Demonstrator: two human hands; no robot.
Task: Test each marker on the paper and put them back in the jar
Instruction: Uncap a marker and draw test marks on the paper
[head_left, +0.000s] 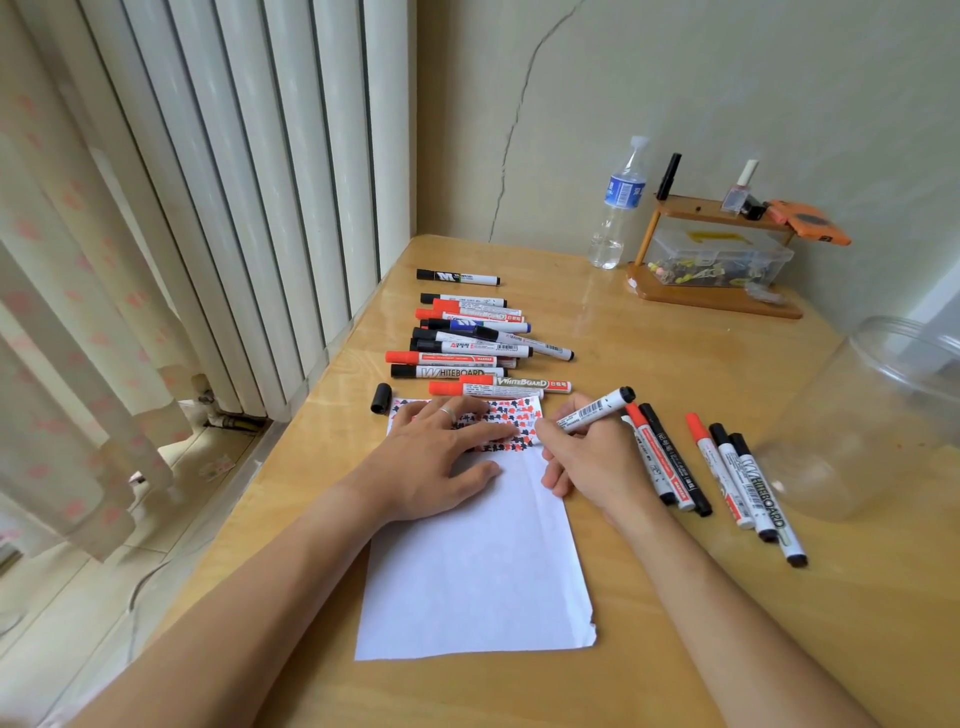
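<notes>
Holding a marker (597, 410) in a pen grip, the right hand (587, 457) has its tip down on the paper (478, 571), at the edge of the red and black marks (511, 415). The left hand (441, 457) lies flat with straight fingers on the paper, just left of the grip, and keeps the sheet from sliding. The black cap (381, 398) lies off to the far left of the grip, on the table (675, 649). To do this step well, I think the tip should make one short, light mark on a clean white bit, so the ink shows clearly. More markers (467, 348) wait in a pile beyond the grip. Other markers (722, 478) lie just right of it. The jar (872, 415) lies on its side further right and looks empty, so most of the job seems left to do.
</notes>
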